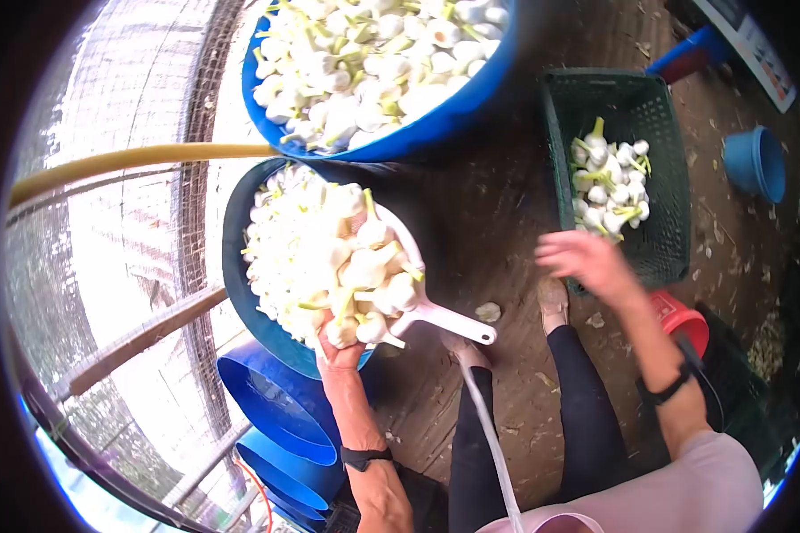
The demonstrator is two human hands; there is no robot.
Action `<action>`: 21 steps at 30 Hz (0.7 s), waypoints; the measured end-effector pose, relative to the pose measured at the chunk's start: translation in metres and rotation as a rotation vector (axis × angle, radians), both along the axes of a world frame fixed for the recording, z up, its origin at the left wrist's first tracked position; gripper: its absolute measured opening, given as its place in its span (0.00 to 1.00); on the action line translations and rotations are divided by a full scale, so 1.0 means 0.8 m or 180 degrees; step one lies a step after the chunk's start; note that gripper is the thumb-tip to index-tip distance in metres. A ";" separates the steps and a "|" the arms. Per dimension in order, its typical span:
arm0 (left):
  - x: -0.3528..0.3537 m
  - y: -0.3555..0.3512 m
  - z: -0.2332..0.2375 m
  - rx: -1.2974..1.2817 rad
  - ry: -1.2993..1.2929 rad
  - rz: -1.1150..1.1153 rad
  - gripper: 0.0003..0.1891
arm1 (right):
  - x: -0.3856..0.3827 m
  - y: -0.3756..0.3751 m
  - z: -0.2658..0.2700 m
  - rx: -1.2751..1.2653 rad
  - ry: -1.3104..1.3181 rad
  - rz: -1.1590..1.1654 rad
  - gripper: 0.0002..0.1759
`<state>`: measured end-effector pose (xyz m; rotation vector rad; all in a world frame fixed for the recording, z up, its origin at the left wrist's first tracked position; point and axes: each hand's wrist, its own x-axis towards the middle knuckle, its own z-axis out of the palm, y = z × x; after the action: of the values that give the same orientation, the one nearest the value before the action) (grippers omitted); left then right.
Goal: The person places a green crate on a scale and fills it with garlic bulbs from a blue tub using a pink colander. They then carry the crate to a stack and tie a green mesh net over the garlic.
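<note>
White bulbs (pixel 364 266) with cut green stalks are heaped in a white scoop (pixel 415 293), which is held over the near blue tub (pixel 236 266) at left centre. That tub is itself filled with the same bulbs.

Left hand (pixel 342 353): seen below the scoop's near rim, fingers curled up and clamped on it. The scoop's handle (pixel 460 325) juts free to the right.

Right hand (pixel 587 262): blurred, fingers spread apart, nothing held. It is placed just near of the green crate (pixel 662 133), at the crate's near left corner.

Writing: a white board (pixel 747 40) is noted at the far right edge. Its print is too small to be read. No other label can be made out.

Surroundings:
- A far blue tub (pixel 471 102), also full of bulbs, is set beyond the near one, with its rim overlapping it.
- A small pile of bulbs (pixel 609 182) is seen inside the crate.
- A red bucket (pixel 684 322) is set near of the crate, partly covered by the right forearm.
- A small blue pot (pixel 756 164) lies right of the crate.
- Empty blue tubs (pixel 276 409) are stacked near left.
- A yellow pole (pixel 133 160) crosses in front of the near tub's far rim.
- Black wristbands (pixel 364 457) are worn on both wrists.
- Wire mesh (pixel 200 204) runs along the left.
</note>
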<state>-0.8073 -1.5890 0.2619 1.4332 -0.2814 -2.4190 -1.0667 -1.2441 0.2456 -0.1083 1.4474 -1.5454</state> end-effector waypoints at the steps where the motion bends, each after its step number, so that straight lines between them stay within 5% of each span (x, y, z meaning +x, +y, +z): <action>1: 0.008 -0.002 -0.007 -0.0058 -0.0010 -0.0020 0.20 | 0.015 -0.046 -0.017 -0.0371 -0.0033 0.0689 0.26; 5: 0.018 -0.013 -0.026 -0.0154 -0.0176 0.0028 0.18 | 0.052 -0.190 -0.026 -0.0704 -0.1240 0.2012 0.28; 7: 0.015 -0.010 -0.017 -0.0337 -0.0133 0.0051 0.17 | 0.062 -0.207 -0.069 -0.1093 -0.2294 0.1638 0.24; 10: -0.010 0.015 0.008 -0.0861 -0.0490 0.0358 0.15 | 0.071 -0.200 -0.031 -0.1240 -0.3306 0.1328 0.22; 18: -0.054 0.078 -0.005 -0.1185 0.0047 0.0112 0.16 | 0.073 -0.118 -0.008 -0.0391 -0.1275 0.0657 0.10; 21: -0.142 0.152 0.047 -0.1371 0.0359 -0.0260 0.15 | 0.040 -0.030 0.025 0.0060 -0.1092 0.0071 0.10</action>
<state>-0.9207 -1.4674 0.2999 1.1085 -0.7911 -2.3016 -1.0351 -1.2682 0.2656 0.1456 1.1840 -1.4500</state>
